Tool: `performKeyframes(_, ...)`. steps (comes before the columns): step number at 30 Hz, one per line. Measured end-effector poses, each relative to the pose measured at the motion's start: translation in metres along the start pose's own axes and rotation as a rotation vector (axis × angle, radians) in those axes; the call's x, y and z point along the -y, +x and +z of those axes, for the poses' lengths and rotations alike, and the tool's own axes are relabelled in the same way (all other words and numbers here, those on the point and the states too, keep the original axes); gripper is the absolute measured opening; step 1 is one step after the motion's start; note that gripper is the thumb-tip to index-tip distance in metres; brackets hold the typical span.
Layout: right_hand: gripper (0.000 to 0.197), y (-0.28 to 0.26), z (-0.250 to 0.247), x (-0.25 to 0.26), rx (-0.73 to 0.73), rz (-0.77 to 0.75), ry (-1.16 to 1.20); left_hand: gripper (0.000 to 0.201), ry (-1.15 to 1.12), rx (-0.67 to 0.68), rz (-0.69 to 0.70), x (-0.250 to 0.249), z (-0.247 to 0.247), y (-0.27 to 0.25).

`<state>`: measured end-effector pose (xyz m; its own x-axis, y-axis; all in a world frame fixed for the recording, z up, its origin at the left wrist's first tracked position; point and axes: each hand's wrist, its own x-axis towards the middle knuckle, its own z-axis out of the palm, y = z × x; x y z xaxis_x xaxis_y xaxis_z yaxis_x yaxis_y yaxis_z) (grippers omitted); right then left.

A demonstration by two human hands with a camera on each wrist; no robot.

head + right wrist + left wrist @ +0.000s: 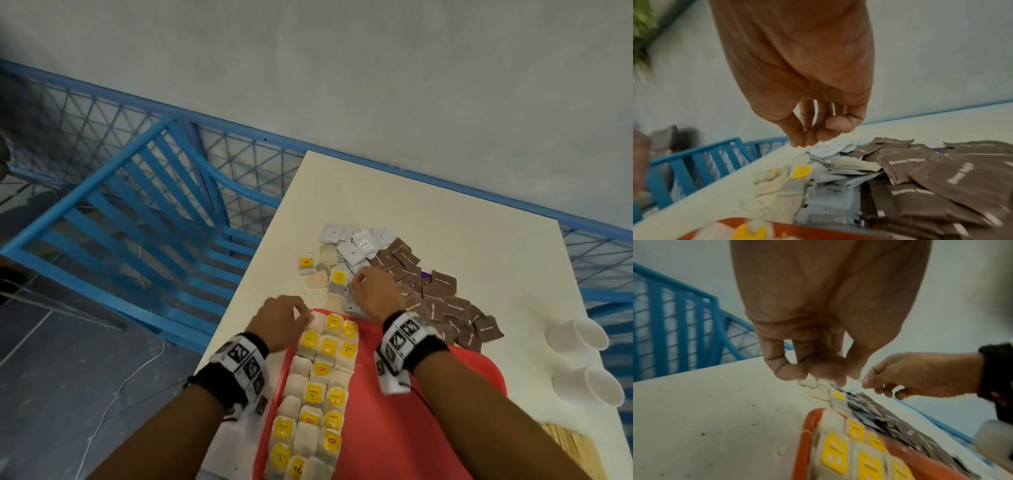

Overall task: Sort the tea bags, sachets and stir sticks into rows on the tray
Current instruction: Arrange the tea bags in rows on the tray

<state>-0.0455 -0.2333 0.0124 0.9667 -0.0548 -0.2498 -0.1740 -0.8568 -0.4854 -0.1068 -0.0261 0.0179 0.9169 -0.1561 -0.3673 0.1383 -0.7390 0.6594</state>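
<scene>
A red tray (pixel 479 356) lies at the table's near edge, with tea bags (pixel 322 380) in rows down its left side. Beyond it are loose tea bags (pixel 337 279), white sachets (pixel 356 245) and brown sachets (pixel 442 294). Wooden stir sticks (pixel 568 448) lie at the lower right. My left hand (pixel 303 313) hovers at the tray's far left corner, fingers loosely curled and holding nothing (pixel 818 374). My right hand (pixel 358 279) hangs over the loose pile with thumb and fingertips bunched together (pixel 809 139), and nothing shows between them.
Two white paper cups (pixel 582 337) lie on their sides right of the tray. A blue slatted chair (pixel 137 222) and blue mesh railing stand left of and behind the white table (pixel 445 205). The tray's right half is bare.
</scene>
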Motion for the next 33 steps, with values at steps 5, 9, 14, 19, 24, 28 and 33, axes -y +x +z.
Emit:
performKeyframes(5,0.033,0.041,0.022,0.012,0.165,-0.052,-0.309,0.018,0.01,-0.091,-0.066,0.007,-0.004,0.024)
performKeyframes(9,0.015,0.045,0.027,0.011,0.148,-0.029,-0.291,0.019,-0.015,-0.131,-0.057,0.0,-0.01,0.044)
performKeyframes(14,0.018,0.047,0.006,-0.004,0.142,-0.082,-0.045,0.011,0.18,-0.14,-0.043,0.003,-0.009,0.09)
performKeyframes(19,0.016,0.03,-0.023,-0.014,0.047,-0.102,0.168,0.031,0.425,-0.156,0.035,0.004,0.005,0.126)
performKeyframes(24,0.003,0.024,-0.036,-0.016,0.076,-0.101,0.24,0.025,0.558,-0.182,0.055,0.014,0.014,0.134)
performKeyframes(28,0.005,0.031,-0.029,-0.011,0.128,-0.11,0.186,0.025,0.113,-0.282,0.01,0.019,0.008,0.126)
performKeyframes(33,0.008,0.029,-0.031,0.001,0.112,-0.113,0.233,0.018,-0.805,-0.279,-0.177,0.015,-0.016,0.107)
